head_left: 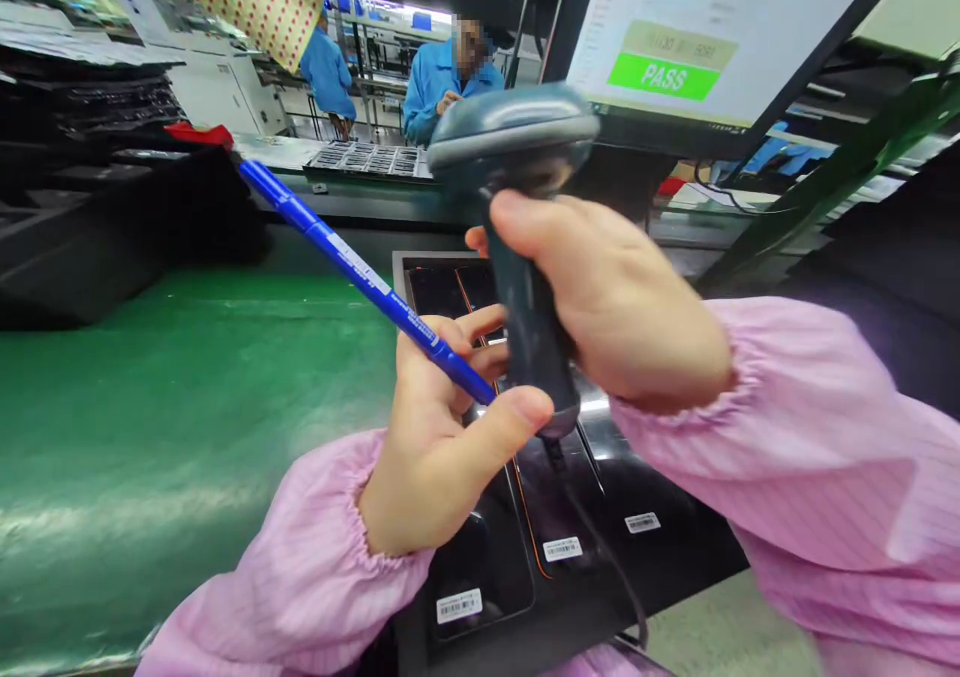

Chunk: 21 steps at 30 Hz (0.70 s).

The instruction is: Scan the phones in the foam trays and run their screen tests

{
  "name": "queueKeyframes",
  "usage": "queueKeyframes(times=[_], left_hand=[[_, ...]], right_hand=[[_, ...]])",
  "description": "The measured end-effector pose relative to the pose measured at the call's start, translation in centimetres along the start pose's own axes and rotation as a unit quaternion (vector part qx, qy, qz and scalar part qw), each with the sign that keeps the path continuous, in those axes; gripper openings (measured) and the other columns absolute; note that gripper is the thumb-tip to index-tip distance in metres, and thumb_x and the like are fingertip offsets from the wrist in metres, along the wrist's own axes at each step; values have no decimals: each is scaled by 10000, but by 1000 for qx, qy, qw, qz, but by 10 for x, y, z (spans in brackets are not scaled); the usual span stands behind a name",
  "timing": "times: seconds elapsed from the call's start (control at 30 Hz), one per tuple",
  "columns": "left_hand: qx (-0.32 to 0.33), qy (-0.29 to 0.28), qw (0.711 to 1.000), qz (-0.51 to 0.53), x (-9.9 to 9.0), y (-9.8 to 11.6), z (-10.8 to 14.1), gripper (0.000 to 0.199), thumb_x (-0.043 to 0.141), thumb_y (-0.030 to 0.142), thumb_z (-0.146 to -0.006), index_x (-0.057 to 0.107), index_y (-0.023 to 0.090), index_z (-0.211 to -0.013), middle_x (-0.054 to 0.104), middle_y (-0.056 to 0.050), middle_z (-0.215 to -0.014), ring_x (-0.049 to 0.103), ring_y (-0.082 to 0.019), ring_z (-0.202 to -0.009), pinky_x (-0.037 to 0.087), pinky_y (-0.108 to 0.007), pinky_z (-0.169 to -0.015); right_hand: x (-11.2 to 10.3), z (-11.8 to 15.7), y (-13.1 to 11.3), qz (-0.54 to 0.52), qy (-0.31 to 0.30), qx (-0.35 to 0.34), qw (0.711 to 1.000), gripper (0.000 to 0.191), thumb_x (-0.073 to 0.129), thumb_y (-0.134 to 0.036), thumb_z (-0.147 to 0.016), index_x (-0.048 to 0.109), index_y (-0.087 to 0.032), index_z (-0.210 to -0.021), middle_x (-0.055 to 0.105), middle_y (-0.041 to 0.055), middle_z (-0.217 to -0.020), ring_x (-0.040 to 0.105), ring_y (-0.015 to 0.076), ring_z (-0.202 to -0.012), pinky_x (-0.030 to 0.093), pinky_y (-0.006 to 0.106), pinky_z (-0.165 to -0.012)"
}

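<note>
A dark barcode scanner (525, 287) is upright in front of me, its head at the top and its cable hanging from the bottom. My right hand (607, 297) is wrapped round its handle, thumb near the head. A blue marker pen (360, 272) slants up to the left out of my left hand (435, 447), lying between thumb and fingers. That hand's thumb and fingertips also meet the lower handle of the scanner. Below both hands is a dark tray (412, 647) of flat black panels (480, 557) with white barcode labels (459, 607), partly hidden by my hands.
A monitor (675, 27) showing a green PASS box stands at the upper right. Black bins (97, 227) stand at the left on the green bench top (187, 407). Beyond the bench are a gridded tray (367, 159) and a co-worker in blue (427, 77).
</note>
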State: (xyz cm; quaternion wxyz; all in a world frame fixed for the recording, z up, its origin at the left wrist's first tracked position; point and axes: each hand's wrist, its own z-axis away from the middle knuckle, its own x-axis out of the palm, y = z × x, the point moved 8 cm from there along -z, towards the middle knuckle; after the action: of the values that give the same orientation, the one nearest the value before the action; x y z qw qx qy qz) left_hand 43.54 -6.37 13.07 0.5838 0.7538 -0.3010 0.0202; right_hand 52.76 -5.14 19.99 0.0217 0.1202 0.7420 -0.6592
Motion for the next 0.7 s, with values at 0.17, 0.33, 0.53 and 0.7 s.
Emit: queueKeyframes(times=[0.17, 0.33, 0.53, 0.7], left_hand=[[4, 35, 999, -19, -5, 5, -3, 428, 733, 249, -638, 347, 257, -823, 597, 25, -915, 639, -142, -696, 526, -269, -599], [30, 80, 996, -11, -23, 24, -6, 396, 669, 195, -638, 325, 259, -825, 636, 11, -970, 628, -147, -584, 517, -296, -514], [65, 203, 976, -49, -62, 53, -5, 374, 678, 295, -616, 416, 224, -872, 648, -31, -957, 565, -112, -502, 400, -214, -375], [28, 250, 964, -82, -75, 56, -3, 493, 722, 357, -517, 488, 194, -920, 661, -59, -938, 551, -124, -474, 349, -205, -328]], right_hand=[[24, -2, -1, 39, -102, -20, 994, 304, 473, -492, -830, 528, -197, -782, 532, -31, -673, 638, 145, -661, 533, 268, -589], [-40, -16, -17, 184, 43, -195, 962, 267, 439, -477, -837, 546, -235, -871, 634, 20, -942, 603, 200, -968, 501, 344, -816], [-124, -25, 1, 430, 343, -441, 709, 111, 478, -195, -722, 406, -227, -801, 622, 119, -1127, 476, 297, -1173, 320, 547, -970], [-125, -56, 23, 502, 320, -429, 680, 174, 428, -92, -704, 358, -225, -793, 600, 109, -1202, 396, 293, -1258, 236, 595, -993]])
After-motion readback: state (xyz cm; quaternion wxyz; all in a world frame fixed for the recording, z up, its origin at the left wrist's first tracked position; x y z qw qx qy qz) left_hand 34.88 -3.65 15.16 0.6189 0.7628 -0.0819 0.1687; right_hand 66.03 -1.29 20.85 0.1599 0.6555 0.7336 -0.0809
